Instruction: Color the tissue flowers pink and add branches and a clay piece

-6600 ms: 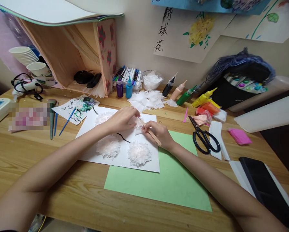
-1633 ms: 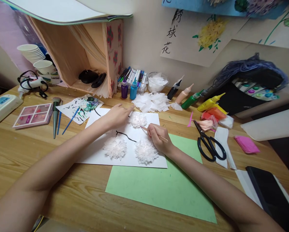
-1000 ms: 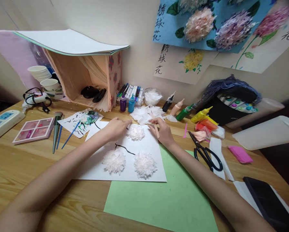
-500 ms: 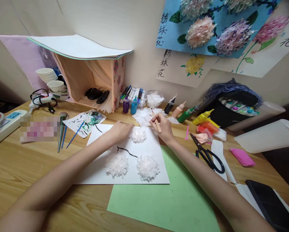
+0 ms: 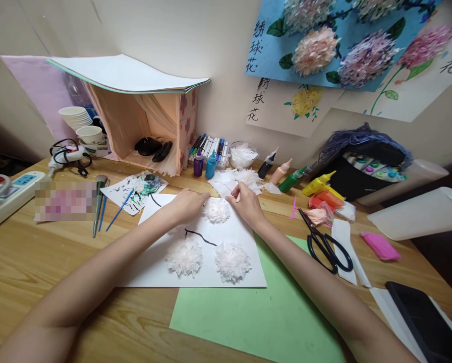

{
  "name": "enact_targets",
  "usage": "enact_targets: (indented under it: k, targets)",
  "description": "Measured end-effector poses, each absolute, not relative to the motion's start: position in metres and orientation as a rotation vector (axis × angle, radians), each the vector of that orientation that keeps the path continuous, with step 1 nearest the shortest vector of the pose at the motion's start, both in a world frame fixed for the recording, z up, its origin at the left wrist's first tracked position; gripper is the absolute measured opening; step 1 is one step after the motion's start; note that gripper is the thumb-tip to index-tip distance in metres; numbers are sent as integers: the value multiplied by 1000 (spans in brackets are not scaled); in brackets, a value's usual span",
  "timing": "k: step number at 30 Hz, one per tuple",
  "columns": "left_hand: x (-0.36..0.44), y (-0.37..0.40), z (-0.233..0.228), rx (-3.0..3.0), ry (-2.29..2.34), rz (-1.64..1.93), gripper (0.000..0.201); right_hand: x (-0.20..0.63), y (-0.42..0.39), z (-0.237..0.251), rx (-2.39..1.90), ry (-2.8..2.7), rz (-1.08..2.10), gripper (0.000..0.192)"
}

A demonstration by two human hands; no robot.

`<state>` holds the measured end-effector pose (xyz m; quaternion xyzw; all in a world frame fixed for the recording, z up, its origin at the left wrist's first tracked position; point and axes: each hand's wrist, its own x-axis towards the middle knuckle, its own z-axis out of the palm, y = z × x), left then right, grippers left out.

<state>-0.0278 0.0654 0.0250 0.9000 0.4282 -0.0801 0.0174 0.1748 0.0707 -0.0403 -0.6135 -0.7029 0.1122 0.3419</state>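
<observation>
My left hand lies on the white paper sheet, its fingers closed against the left edge of a white tissue-paper flower; its fingertips are partly hidden. On the other side of that flower, my right hand pinches a thin wooden craft stick, tilted, close to the petals. Nearer to me on the sheet sit two more fluffy white flowers, a left flower and a right flower. A black painted branch line runs above them. Torn white tissue pieces lie just beyond my hands.
Green paper lies partly under the sheet. To the right are black scissors, a phone and a pink packet. Paint bottles stand at the back. Brushes and a paint-stained paper lie left.
My right hand has moved slightly left and closer to the far flower, and the stick has turned in its fingers. My left hand stays at the flower's edge.
</observation>
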Motion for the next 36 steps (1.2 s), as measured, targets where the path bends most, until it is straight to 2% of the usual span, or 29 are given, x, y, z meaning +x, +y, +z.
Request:
enact_targets:
  k: [12, 18, 26, 29, 33, 36]
  targets:
    - [-29, 65, 28, 2766, 1302, -269, 48, 185, 52, -20, -1447, -1750, 433, 18]
    - [-29, 67, 22, 2763, 1310, -273, 46, 174, 15, 5, -1194, -2046, 810, 21]
    - [-28, 66, 22, 2741, 1325, -263, 45, 153, 6, -20, -1433, -2083, 442, 13]
    - [-28, 66, 22, 2734, 1324, -278, 46, 159, 3, -18, -1365, -2022, 433, 12]
    - [-28, 66, 22, 2727, 1317, -272, 47, 175, -7, -5, -1141, -1956, 560, 35]
    - [-28, 67, 21, 2717, 1318, -261, 48, 185, -13, 3, -1038, -2051, 556, 38]
